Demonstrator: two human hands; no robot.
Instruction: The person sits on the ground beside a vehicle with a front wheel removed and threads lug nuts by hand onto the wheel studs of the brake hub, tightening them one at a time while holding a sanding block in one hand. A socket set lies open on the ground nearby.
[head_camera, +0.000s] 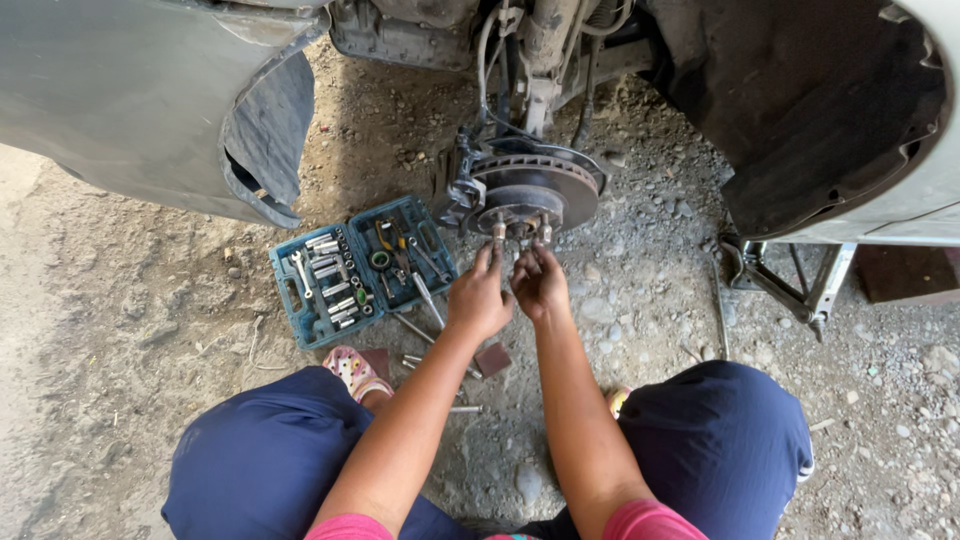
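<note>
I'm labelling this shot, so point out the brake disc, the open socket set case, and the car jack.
brake disc (560, 180), head view, on its upper friction face
socket set case (290, 290), head view, on its left blue edge
car jack (790, 285), head view, on its crossed arms

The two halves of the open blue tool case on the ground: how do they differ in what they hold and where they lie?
The left half holds mostly silver sockets in rows plus a small wrench; the right half holds longer tools, some with yellow or green parts. The left half lies nearer the person's knee, the right half nearer the brake disc, where the left hand and right hand reach the wheel studs. Both are blue trays, joined, lying open on gravel.
</note>
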